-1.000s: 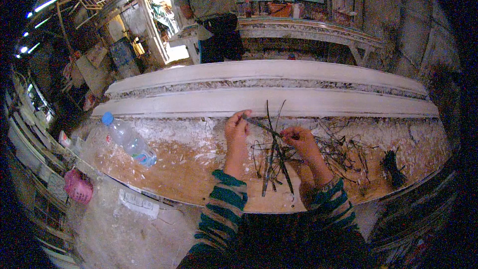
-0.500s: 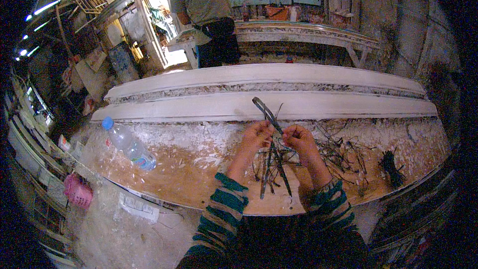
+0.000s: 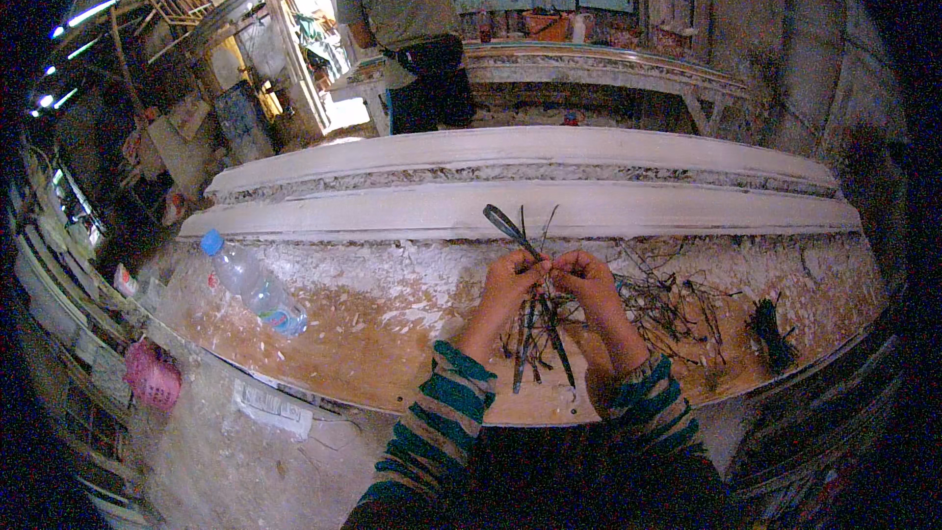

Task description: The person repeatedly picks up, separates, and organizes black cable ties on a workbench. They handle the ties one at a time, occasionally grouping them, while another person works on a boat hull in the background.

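Note:
Between both hands is a dark flat strip (image 3: 502, 222), bent into a loop at its far end, with tails hanging toward me. Thin dark strands stick out beside it. My left hand (image 3: 512, 283) pinches the strip where it crosses. Close against it, my right hand (image 3: 587, 283) is closed in a pinch on a thin dark strand (image 3: 549, 224); the fingertips of the two hands nearly touch and partly hide the crossing. Loose thin dark strands (image 3: 677, 309) lie tangled on the board right of my hands. Farther right sits a thicker dark bundle (image 3: 771, 336).
A clear plastic bottle (image 3: 253, 285) with a blue cap lies at left on the paint-flecked wooden board (image 3: 363, 363). Two long white mouldings (image 3: 392, 211) run across behind my hands. A pink basket (image 3: 153, 375) is at lower left. Another person (image 3: 407, 20) stands by a back bench (image 3: 608, 64).
My right hand has moved left to meet the left hand at the crossing. The strip's loop has tipped slightly left, and more thin strand ends show above the hands.

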Demonstrator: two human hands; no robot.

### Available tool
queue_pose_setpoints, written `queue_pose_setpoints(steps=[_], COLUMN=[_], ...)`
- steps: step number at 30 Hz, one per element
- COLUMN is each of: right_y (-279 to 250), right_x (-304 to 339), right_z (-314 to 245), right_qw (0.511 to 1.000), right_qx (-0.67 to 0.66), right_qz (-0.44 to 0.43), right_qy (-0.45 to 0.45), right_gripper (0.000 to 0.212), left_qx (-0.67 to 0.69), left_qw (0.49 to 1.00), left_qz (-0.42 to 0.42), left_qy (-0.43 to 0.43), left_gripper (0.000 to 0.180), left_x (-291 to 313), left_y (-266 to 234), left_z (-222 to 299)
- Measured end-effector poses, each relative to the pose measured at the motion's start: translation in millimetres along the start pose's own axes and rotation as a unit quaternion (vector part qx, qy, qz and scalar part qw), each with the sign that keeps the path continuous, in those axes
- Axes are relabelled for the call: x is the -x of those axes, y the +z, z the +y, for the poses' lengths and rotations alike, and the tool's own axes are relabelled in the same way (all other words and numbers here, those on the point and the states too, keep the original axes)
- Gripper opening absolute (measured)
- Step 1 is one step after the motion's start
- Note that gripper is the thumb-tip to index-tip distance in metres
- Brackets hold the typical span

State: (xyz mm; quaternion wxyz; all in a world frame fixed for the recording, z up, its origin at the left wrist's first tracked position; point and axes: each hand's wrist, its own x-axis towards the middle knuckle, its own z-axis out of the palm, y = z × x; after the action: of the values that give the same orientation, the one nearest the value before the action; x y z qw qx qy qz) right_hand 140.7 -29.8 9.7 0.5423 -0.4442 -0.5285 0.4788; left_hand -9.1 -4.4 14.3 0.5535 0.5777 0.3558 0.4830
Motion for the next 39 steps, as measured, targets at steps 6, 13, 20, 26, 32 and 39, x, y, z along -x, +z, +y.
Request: queue_pose_setpoints(steps=[6, 13, 20, 26, 32, 39], right_y=[3.0, 4.1, 3.6, 7.3, 8.5, 7.5], right_x=[0.8, 4.7, 2.9, 6.8, 7.5, 4.6], right_z=[-3.9, -10.1, -11.6, -18.2, -17.3, -13.8], right_qw=[1.0, 1.0, 0.995, 0.998, 0.999, 0.996], right_qx=[-0.023, 0.003, 0.076, 0.047, 0.02, 0.043], right_qz=[-0.004, -0.013, -0.029, -0.028, -0.028, -0.044], right_qy=[0.012, -0.004, -0.065, -0.037, -0.04, -0.059], right_gripper=[0.015, 0.021, 0.022, 0.022, 0.018, 0.017], left_qx=[0.051, 0.099, 0.121, 0.126, 0.11, 0.112], left_qw=[0.998, 0.995, 0.992, 0.99, 0.993, 0.993], left_qz=[0.022, 0.007, 0.015, 0.015, 0.013, 0.014], left_qy=[-0.013, -0.024, -0.045, -0.054, -0.051, -0.043], left_gripper=[0.017, 0.017, 0.017, 0.017, 0.016, 0.013], left_x=[-8.7, -9.3, -4.8, -5.7, -7.6, -6.9], left_y=[-6.6, -11.6, -11.7, -14.4, -15.3, -13.2], left_z=[-11.5, -9.9, -1.0, -4.7, -7.4, -6.8])
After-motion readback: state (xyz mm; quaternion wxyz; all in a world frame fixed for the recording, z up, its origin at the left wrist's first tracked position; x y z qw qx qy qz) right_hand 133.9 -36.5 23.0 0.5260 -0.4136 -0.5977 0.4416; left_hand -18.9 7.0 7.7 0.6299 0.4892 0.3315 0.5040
